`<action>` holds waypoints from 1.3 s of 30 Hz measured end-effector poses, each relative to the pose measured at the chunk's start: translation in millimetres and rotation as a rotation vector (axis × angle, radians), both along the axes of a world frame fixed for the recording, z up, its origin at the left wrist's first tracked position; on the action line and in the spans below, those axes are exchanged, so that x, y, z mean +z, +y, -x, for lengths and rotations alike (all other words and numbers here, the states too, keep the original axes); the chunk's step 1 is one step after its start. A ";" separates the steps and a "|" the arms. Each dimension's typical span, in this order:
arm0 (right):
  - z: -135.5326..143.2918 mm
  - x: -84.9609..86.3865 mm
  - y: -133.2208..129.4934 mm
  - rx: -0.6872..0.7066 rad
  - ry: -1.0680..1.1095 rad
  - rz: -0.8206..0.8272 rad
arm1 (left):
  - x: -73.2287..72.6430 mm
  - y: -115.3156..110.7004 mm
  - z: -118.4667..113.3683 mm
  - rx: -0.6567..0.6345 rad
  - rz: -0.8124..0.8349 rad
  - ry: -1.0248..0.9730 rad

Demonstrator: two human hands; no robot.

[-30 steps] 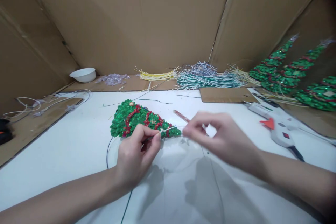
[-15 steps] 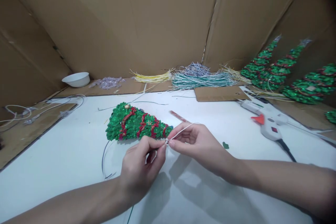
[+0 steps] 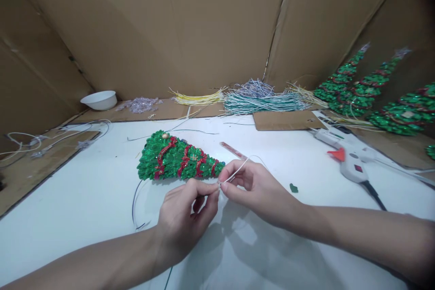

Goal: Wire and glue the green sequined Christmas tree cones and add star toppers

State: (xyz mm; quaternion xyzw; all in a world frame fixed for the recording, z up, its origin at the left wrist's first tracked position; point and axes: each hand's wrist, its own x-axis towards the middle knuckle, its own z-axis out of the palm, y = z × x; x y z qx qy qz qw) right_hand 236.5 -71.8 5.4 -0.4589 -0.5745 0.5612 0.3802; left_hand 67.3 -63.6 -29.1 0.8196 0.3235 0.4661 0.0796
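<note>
Fingertip to fingertip, my left hand (image 3: 190, 215) and my right hand (image 3: 253, 186) meet over the white table (image 3: 91, 217). My right thumb and forefinger pinch a thin white wire (image 3: 239, 168), whose free end loops up and back over that hand. At the wire's lower end my left thumb and forefinger are pressed together on a tiny pale piece, too small to make out. A glittery green Christmas tree (image 3: 175, 158) with red garland lies on its side just behind my hands, its tip pointing right, close to my right fingertips.
A white hot glue gun (image 3: 350, 161) with an orange trigger lies at right. Behind are bundles of green wires (image 3: 268, 103) and yellow wires (image 3: 199, 97), clear plastic pieces (image 3: 141, 104) and a white bowl (image 3: 99, 100). Finished-looking trees (image 3: 372, 84) stand back right. A thin stick (image 3: 234, 151) lies mid-table.
Both hands have shifted very slightly right, still pinched together. The white wire's free end now shows as a longer loop above my right hand. The tree lies as before.
</note>
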 end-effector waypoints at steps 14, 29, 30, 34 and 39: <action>0.5 -3.3 -2.3 0.101 0.135 0.120 | 7.6 -0.5 -3.3 0.025 0.338 -0.057; -10.4 12.9 -1.0 0.254 -0.305 0.142 | 8.2 -2.9 -2.5 0.039 0.401 -0.050; -10.9 13.8 -0.5 0.265 -0.314 0.136 | 8.0 -2.8 -2.3 0.034 0.401 -0.051; -13.5 14.6 0.5 0.286 -0.327 0.134 | 6.6 -2.7 -2.5 0.014 0.395 -0.062; -16.1 7.6 1.0 0.311 -0.276 0.199 | 8.0 -5.0 -3.8 0.010 0.344 -0.055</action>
